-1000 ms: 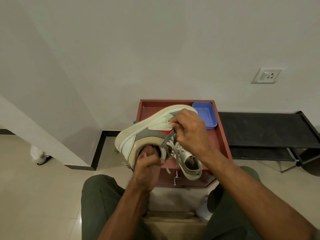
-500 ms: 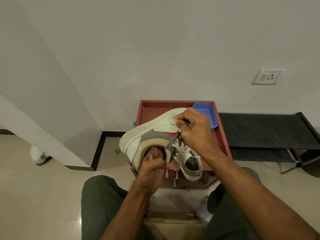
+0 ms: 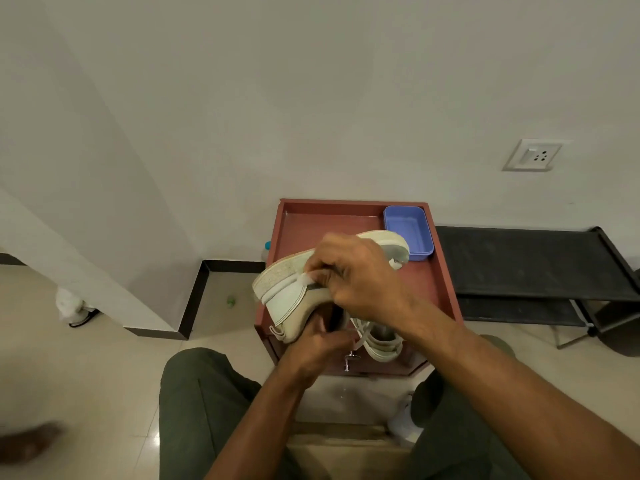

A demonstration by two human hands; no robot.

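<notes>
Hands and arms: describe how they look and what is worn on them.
The left hand and right hand are bare: no gloves, rings or watch show. The left arm and right arm are bare too, no sleeve in view. Dark green trousers cover the legs.

So the thing here is an off-white low-cut leather sneaker with grey side panels and a thick cream rubber sole (image 3: 287, 296). It's up in the air, tipped on its side, with the speckled, dirty sole facing up and left. The heel is the near lower-left end and the toe points away to the upper right. The left hand (image 3: 311, 348) grips it from below at the dark opening. The right hand (image 3: 360, 278) pinches a small white scrap of cloth or tissue (image 3: 305, 279) right against the sole edge. Loose white laces (image 3: 362, 336) dangle under it, though the part they hang from is hard to make out.
</notes>
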